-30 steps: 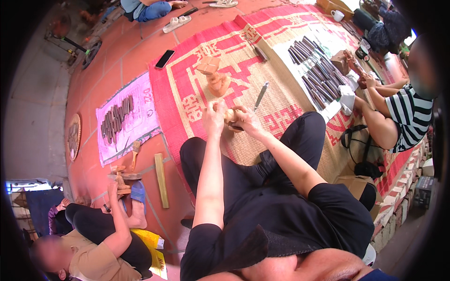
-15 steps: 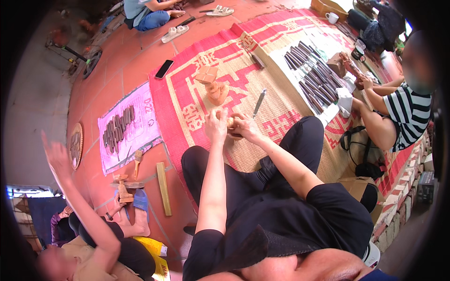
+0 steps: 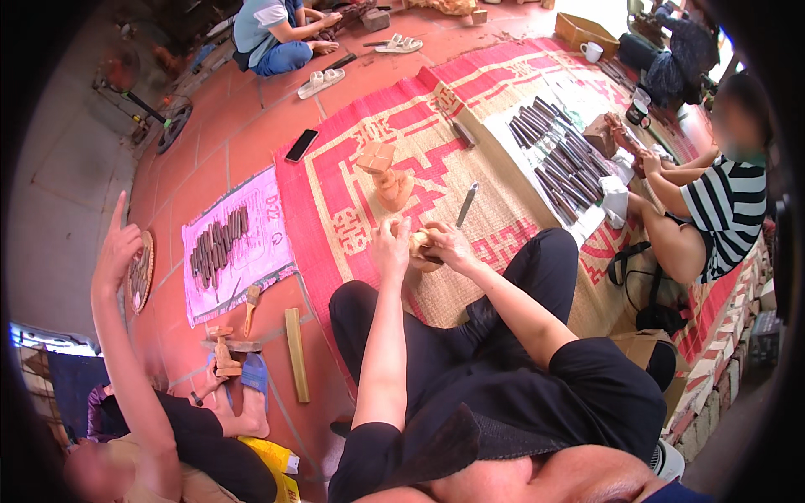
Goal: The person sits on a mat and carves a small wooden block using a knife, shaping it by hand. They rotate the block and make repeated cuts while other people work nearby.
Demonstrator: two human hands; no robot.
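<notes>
Your left hand [image 3: 391,245] and right hand [image 3: 448,247] grasp the pale piece [image 3: 418,242] on your side of the carved figure [image 3: 392,186]; keep both grips steady.

pale piece [image 3: 418,241] — partly hidden, yellow packet [image 3: 270,458] — cut off below

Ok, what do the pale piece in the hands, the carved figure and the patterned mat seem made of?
Pale piece between left hand and right hand: perhaps light wood, from its cream colour; finish unclear.
Carved figure: likely unvarnished wood, from its matte orange-brown surface and cut planes.
Patterned mat: probably woven straw or reed, matte, from its tan, textured surface.
</notes>
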